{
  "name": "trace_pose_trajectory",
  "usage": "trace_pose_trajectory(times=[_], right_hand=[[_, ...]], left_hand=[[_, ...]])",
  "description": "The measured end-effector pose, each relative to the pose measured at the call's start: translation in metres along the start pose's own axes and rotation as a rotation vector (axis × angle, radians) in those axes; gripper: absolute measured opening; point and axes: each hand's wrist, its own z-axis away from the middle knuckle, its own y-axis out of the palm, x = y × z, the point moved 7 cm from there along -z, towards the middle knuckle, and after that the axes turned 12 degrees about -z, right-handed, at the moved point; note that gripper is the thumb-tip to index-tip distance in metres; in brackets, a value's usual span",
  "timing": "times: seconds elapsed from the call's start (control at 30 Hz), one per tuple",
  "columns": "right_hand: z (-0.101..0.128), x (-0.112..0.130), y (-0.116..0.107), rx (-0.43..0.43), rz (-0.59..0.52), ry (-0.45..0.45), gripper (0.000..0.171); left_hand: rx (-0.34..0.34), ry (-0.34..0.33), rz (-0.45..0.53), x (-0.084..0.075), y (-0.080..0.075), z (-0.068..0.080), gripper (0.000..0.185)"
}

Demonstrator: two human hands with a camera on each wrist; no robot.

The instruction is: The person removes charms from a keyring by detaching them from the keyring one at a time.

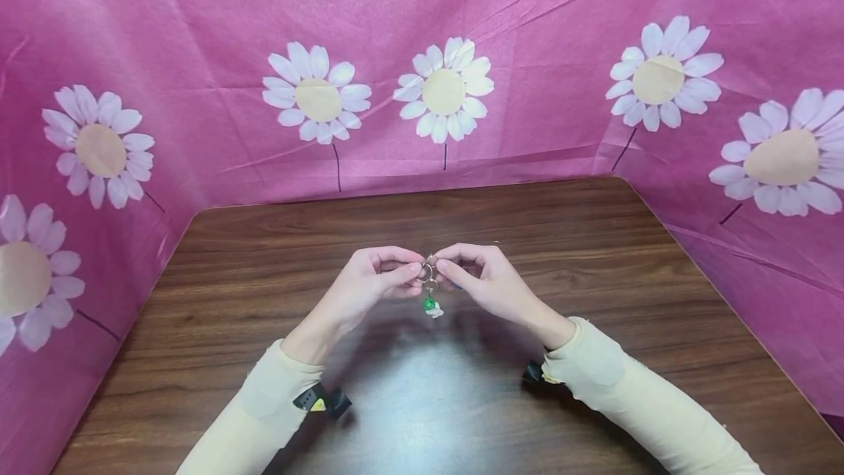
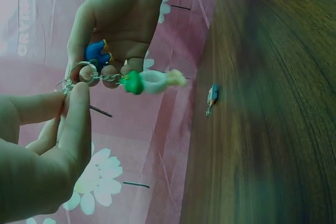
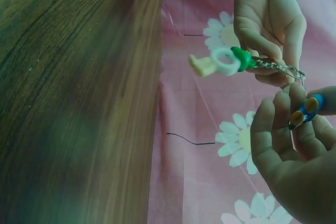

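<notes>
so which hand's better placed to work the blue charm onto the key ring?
Probably the right hand: the blue charm is already pinched in its fingers, right beside the key ring. The left hand pinches the ring, from which the green-and-white charm hangs, so it can steady it.

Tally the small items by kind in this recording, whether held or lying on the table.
Metal key rings: 1
Green-and-white charms on the chain: 1
Blue-and-orange charms in the right hand: 1
Small charms lying on the table: 1
Total: 4
</notes>
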Motion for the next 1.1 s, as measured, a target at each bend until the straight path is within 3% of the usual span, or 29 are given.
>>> trace_pose_trajectory(times=[0.2,0.73,0.93,1.1], right_hand=[[-0.0010,-0.0030,-0.0011,0.002,0.034,0.018,0.016],[-0.0007,0.0004,0.0003,0.034,0.026,0.004,0.006],[-0.0004,0.0006,0.0001,0.025,0.015,-0.002,0.010],[-0.0008,0.0014,0.0009,0.026,-0.010,-0.023,0.010]], left_hand=[[0.022,-0.008,-0.067,0.0034,0.0009,-0.0025,0.022],[0.012,0.024,-0.101,0.0063,0.0013,-0.0044,0.024],[-0.001,0.060,-0.302,0.0019,0.0020,-0.0019,0.022],[0.013,0.151,-0.408,-0.0019,0.0035,-0.0004,0.025]])
